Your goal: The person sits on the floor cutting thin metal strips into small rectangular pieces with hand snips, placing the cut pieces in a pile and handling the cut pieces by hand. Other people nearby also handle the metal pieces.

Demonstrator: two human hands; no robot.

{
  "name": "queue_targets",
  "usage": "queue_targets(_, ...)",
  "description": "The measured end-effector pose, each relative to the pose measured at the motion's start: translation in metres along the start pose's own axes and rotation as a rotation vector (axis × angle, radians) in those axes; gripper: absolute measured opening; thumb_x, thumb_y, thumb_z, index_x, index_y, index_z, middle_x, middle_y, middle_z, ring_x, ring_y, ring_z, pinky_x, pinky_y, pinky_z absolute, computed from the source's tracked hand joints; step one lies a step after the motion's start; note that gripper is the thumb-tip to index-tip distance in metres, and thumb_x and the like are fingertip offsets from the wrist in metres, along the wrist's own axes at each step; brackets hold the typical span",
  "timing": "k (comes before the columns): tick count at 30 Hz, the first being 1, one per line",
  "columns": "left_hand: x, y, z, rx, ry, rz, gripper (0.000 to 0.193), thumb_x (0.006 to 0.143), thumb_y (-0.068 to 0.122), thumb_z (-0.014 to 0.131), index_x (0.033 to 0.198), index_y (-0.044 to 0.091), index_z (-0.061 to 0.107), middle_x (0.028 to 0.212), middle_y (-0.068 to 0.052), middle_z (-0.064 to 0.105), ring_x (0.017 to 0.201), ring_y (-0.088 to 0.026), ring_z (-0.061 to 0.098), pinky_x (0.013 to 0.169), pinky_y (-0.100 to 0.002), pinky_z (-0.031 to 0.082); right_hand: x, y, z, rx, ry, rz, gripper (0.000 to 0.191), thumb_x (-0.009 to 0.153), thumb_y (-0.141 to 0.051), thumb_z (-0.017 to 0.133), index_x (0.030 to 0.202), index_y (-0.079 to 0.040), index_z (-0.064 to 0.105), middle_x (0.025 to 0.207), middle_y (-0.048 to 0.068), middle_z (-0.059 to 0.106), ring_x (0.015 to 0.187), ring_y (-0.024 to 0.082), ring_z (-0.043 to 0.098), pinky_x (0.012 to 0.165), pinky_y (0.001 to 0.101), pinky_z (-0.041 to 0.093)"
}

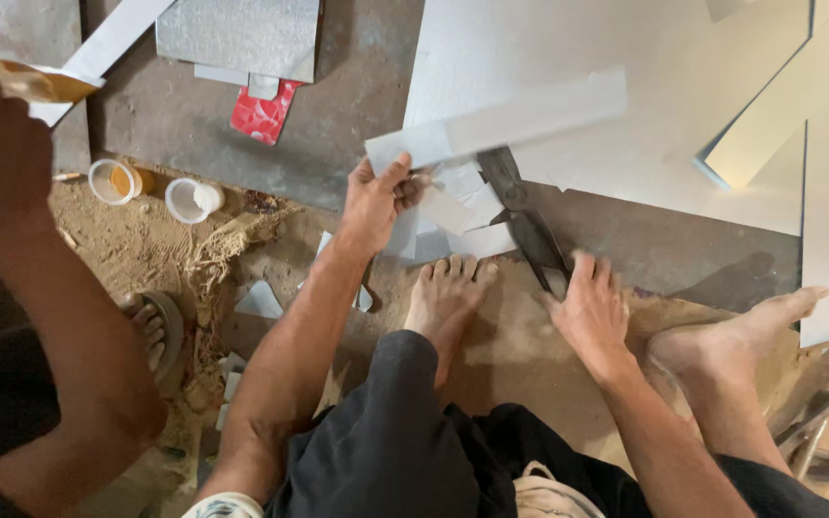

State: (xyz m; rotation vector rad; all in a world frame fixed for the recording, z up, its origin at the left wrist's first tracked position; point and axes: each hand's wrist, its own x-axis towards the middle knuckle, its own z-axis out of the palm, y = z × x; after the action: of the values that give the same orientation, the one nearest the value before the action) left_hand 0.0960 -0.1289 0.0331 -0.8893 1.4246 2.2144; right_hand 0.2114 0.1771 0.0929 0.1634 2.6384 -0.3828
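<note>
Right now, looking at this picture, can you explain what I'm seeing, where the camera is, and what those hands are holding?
There is no machine, just a person sitting on the ground, filmed by a camera on their head looking down. Their left hand grips a long strip of grey sheet metal. Their right hand rests on the handles of big metal shears. Bare feet, metal offcuts and larger sheets lie around. At the left edge, another person's arm reaches in, and two small plastic cups sit on the sandy ground.

left hand (376,197) gripping metal strip (501,125), right hand (589,307) pressing shears (530,225) handle, bare feet on sand
</note>
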Motion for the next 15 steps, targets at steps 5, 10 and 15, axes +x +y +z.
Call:
queue_targets(5,0.040,-0.004,0.003,-0.259,0.040,0.052,0.015,0.103,0.012,0.064,0.115,0.005,0.058,0.097,-0.011,0.072,0.079,-0.020,0.073,0.070,-0.036,0.061,0.006,0.016,0.019,0.024,-0.147,0.087,0.053,0.078,-0.028,0.085,0.112,0.000,0.056,0.098,0.027,0.067,0.091,0.045,0.065,0.080,0.0538,0.054)
queue_targets(10,0.051,-0.005,0.012,-0.212,0.137,0.011,0.018,0.102,0.013,0.062,0.116,0.006,0.054,0.100,-0.012,0.071,0.076,-0.019,0.072,0.068,-0.037,0.062,-0.008,0.029,0.018,0.306,-0.239,0.174,0.026,0.085,-0.018,0.077,0.084,0.002,0.060,0.076,0.022,0.067,0.069,0.033,0.066,0.069,0.0409,0.053)
queue_targets(15,0.042,-0.023,0.024,-0.091,0.152,-0.004,0.021,0.099,0.013,0.061,0.117,0.004,0.057,0.097,-0.014,0.072,0.071,-0.019,0.072,0.064,-0.038,0.067,-0.023,0.033,0.021,0.890,-0.387,0.103,0.026,0.091,-0.002,0.072,0.083,-0.004,0.048,0.077,0.003,0.045,0.067,0.015,0.046,0.058,0.0345,0.045)
